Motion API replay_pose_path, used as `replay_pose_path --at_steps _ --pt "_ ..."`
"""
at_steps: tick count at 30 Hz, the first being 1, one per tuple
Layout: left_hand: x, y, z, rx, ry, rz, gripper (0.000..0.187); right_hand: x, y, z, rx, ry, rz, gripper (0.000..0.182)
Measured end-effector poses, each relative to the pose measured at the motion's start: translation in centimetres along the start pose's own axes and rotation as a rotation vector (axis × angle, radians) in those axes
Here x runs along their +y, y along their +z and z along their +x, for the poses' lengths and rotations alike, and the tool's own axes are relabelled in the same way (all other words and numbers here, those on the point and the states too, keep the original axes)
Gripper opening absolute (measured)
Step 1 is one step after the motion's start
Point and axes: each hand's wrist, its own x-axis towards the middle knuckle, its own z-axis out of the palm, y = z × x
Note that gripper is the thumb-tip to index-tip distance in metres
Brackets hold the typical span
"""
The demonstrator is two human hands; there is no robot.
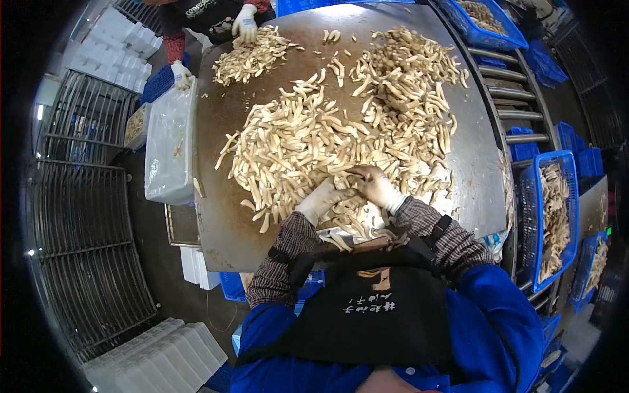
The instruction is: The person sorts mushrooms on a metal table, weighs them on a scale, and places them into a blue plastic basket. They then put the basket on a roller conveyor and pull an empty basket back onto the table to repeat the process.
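Note:
Pale, long-stemmed mushrooms (295, 141) lie in a broad heap on the metal table (481, 190) in front of me. At the near edge of this heap, my gloved left hand (321, 200) has its fingers closed around a mushroom. Just to its right is my right hand (378, 187), its glove darkly stained at the fingers, bent and closed on a mushroom too. The two hands almost meet, and their fingertips are partly hidden among the stems. More mushrooms lie below my hands, close to my apron (380, 321). A browner, clumped pile of mushrooms (413, 72) extends to the far right.
Across the table, a co-worker's gloved hand (245, 25) touches a smaller mushroom pile (252, 57); the other hand (181, 75) rests on a white foam box (169, 150). To the right run rollers (514, 93) and a blue crate (571, 216) of mushrooms. Metal racks (85, 249) stand left.

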Motion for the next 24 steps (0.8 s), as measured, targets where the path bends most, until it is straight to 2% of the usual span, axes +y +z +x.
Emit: replay_pose_path --at_steps 1,2,3,4,5,6,8,9,10,11,12,13,14,15,16,17,18,20,21,22,24 --pt "-1.5 -0.7 0.5 -0.028 0.063 0.104 0.057 -1.9 -0.6 -0.3 -0.012 0.123 0.176 0.028" --pt "-3.0 -1.3 1.0 -0.049 0.129 0.206 0.055 -0.4 -0.6 0.6 -0.087 0.252 0.396 0.026" --pt "-2.9 -1.1 1.1 0.039 0.104 0.152 0.06 -0.2 -0.3 1.0 -0.063 0.21 0.508 0.025" --pt "-2.9 -0.6 1.0 0.112 0.044 -0.055 0.062 0.1 -0.2 1.3 -0.038 0.168 0.62 0.024" --pt "-2.8 -0.1 1.0 0.198 0.0 -0.267 0.065 0.5 -0.5 1.4 -0.023 0.195 0.538 0.024" --pt "-3.3 -0.3 1.1 0.2 -0.003 -0.268 0.065 0.7 -0.5 1.5 -0.025 0.197 0.54 0.024" --pt "-5.1 -1.1 1.9 0.089 0.078 -0.572 0.069 1.1 -0.6 1.8 0.003 0.263 0.913 0.03" --pt "-5.3 -1.3 2.2 0.065 0.16 -0.579 0.075 1.7 -0.6 1.9 0.011 0.138 0.558 0.035" --pt "-5.7 -1.3 2.3 0.066 0.158 -0.58 0.075 2.3 -0.7 2.0 0.059 0.034 0.198 0.039" --pt "-6.0 -1.2 2.5 0.076 0.141 -0.605 0.075 2.9 -0.5 2.2 -0.118 -0.003 0.136 0.043" --pt "-6.2 -1.0 2.5 0.086 0.122 -0.631 0.075 3.1 -0.4 2.2 -0.208 -0.018 0.106 0.045" --pt "-7.8 -1.2 3.3 0.095 0.202 -0.646 0.064 2.9 -0.4 2.1 -0.297 -0.035 0.076 0.047" --pt "-9.2 -1.4 4.1 0.097 0.202 -0.647 0.064 2.7 -0.4 2.2 -0.282 0.056 0.137 0.044" --pt "-10.0 -1.4 4.7 0.173 0.347 -0.259 0.058 2.1 -0.4 2.3 -0.267 0.147 0.199 0.042" --pt "-8.4 -0.7 3.9 0.202 0.328 -0.307 0.049 2.0 -0.2 2.2 -0.253 0.24 0.261 0.04" --pt "-6.8 -0.1 3.1 0.231 0.311 -0.356 0.041 3.6 0.3 2.6 -0.219 0.138 0.21 0.035" --pt "-5.9 0.0 2.8 0.233 0.31 -0.355 0.041 3.1 0.4 2.4 -0.221 0.137 0.212 0.035" --pt "-4.5 0.0 2.5 0.219 0.211 -0.636 0.037 1.0 0.2 1.6 -0.095 0.125 0.015 0.031" --pt "-2.4 0.7 1.8 0.417 0.004 -0.352 0.035 1.4 0.5 1.6 -0.026 0.096 0.015 0.03" --pt "-4.1 0.7 2.5 0.418 0.004 -0.352 0.035 2.1 0.6 1.7 -0.027 0.096 0.015 0.03" --pt "-10.5 -0.1 4.9 0.404 0.267 -0.208 0.04 3.1 0.9 1.9 -0.092 0.003 -0.076 0.033"
